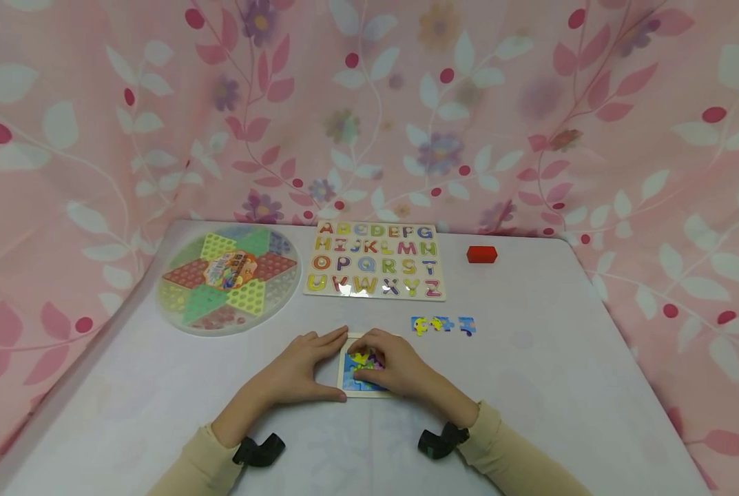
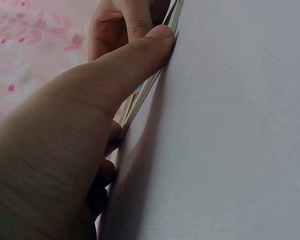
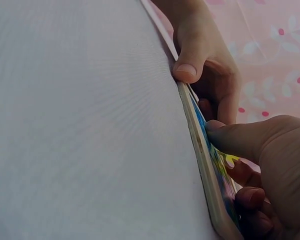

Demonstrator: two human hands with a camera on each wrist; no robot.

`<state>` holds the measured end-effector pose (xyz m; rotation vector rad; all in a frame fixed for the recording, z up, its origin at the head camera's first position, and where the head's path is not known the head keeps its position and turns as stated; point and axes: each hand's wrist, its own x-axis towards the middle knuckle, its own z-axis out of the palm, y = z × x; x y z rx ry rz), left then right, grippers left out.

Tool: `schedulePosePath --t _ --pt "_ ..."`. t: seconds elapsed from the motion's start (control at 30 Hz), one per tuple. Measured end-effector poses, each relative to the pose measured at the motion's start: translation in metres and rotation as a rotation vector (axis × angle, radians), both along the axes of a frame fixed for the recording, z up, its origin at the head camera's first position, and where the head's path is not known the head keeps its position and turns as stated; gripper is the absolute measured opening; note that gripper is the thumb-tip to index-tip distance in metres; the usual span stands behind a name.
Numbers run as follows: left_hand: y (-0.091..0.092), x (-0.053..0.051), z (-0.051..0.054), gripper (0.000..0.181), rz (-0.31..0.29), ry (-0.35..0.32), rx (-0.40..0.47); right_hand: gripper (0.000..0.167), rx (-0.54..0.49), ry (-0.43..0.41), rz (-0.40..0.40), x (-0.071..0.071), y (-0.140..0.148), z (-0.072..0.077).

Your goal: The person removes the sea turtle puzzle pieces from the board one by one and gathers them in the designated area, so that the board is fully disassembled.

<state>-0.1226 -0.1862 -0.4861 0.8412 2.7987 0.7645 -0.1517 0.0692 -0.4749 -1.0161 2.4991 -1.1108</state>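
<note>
In the head view, the left hand point(image 1: 304, 365) is holding its thumb and straight fingers wide apart, touching 2 corners of a small wooden frame point(image 1: 366, 395) and having no piece in its hold. The puzzle point(image 1: 358, 383) is lying in that frame, between the 2 hands and partly under the right hand point(image 1: 394, 362), whose fingers are bending over it. Loose pieces point(image 1: 446, 324) are lying just beyond the right hand; a letter board point(image 1: 375, 264) and a red block point(image 1: 482, 255) are sitting farther off, and a round game board point(image 1: 229, 279) is lying beyond the left hand.

In the left wrist view, the left thumb is resting along the frame's edge.

In the right wrist view, the right thumb is touching the puzzle, apart from the fingers; whether they are pinching a piece, I cannot tell.
</note>
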Motion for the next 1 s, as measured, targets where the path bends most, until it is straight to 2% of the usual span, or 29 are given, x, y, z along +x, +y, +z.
schedulePosePath --t 0.53,0.77,1.0 --pt "0.0009 0.0020 0.0011 0.109 0.026 -0.030 -0.003 0.034 -0.024 -0.025 0.005 -0.0004 0.0023 -0.0039" --pt "0.0017 0.0045 0.0016 0.109 0.025 -0.022 -0.011 0.033 -0.046 -0.044 -0.011 -0.0017 0.0038 -0.0082" --pt "0.0007 0.0034 0.0032 0.108 0.025 -0.016 -0.005 0.033 -0.052 -0.021 -0.010 -0.0035 0.0036 -0.0086"
